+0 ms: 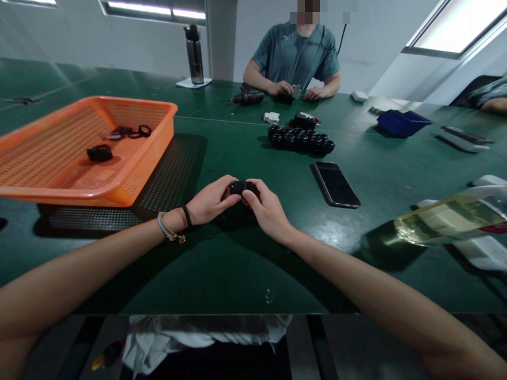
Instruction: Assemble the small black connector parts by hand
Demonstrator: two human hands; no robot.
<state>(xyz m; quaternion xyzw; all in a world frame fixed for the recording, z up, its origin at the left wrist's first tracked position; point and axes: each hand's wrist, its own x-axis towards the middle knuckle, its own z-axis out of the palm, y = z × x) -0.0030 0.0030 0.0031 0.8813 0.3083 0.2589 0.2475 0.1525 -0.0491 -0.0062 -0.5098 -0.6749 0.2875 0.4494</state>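
Both my hands meet over the green table (245,264), gripping one small black part (238,187) between them. My left hand (212,200) wraps its fingers round the part's left side; bracelets and a black band circle that wrist. My right hand (267,208) closes on the part's right side, thumb on top. A cluster of several similar black cylindrical parts (301,140) lies farther back on the table, out of reach of both hands.
An orange mesh basket (130,184) at the left holds a black part (99,152) and black rings (132,131). A dark phone (336,183) lies right of my hands. A plastic bottle (447,219) lies at the right. A person across the table handles parts beside a drill (247,96).
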